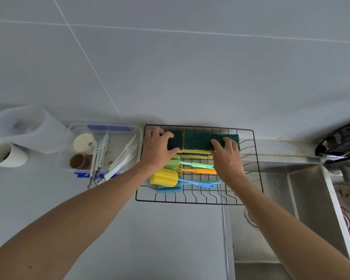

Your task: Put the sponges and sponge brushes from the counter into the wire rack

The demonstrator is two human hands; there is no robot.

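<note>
Steel sink [303, 199] lies at my right, and the black wire rack [249, 162] straddles its edge and the grey counter [170, 239]. Along the rack's far side sit the green-topped sponges [197, 141]; my left hand [157, 147] grips the leftmost, my right hand [225, 152] presses fingers on the rightmost. Nearer me lie the sponge brushes [166, 176], handles pointing right.

Both arms outstretched (left hand [157, 146], right hand [226, 156] palm-down)
</note>
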